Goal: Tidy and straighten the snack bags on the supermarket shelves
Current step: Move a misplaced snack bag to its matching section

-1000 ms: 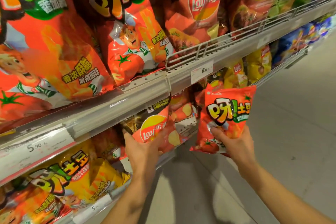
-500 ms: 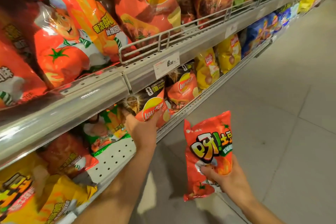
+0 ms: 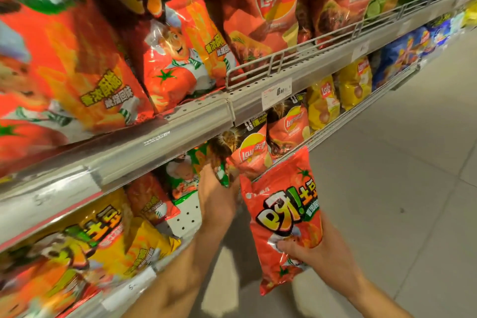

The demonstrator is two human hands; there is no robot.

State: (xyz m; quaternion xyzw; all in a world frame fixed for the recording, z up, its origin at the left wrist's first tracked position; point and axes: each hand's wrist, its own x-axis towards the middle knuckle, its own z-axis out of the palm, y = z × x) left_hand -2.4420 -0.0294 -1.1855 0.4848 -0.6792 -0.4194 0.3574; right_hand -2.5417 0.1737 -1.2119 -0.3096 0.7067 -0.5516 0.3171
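- The right hand (image 3: pixel 313 253) grips a small red tomato bag (image 3: pixel 284 217) by its lower half, thumb curled over the front, out in the aisle, off the shelf.
- The left hand (image 3: pixel 216 196), just to the left of it, has moved off the red Lay's bag (image 3: pixel 251 156) it touched half a second ago; its fingers now curl onto the corner of a green-trimmed bag (image 3: pixel 192 175) on the lower shelf (image 3: pixel 185 214).
- The red bag has risen beside the left hand, its top edge near the Lay's bag.
- My reading: the left hand is clearing a slot on the bare perforated patch below it, so the held bag can go in.
- Hard to tell: the left fingertips blur into the packaging, so how firm the pinch is stays unclear; the bags far to the left are smeared and cut off.
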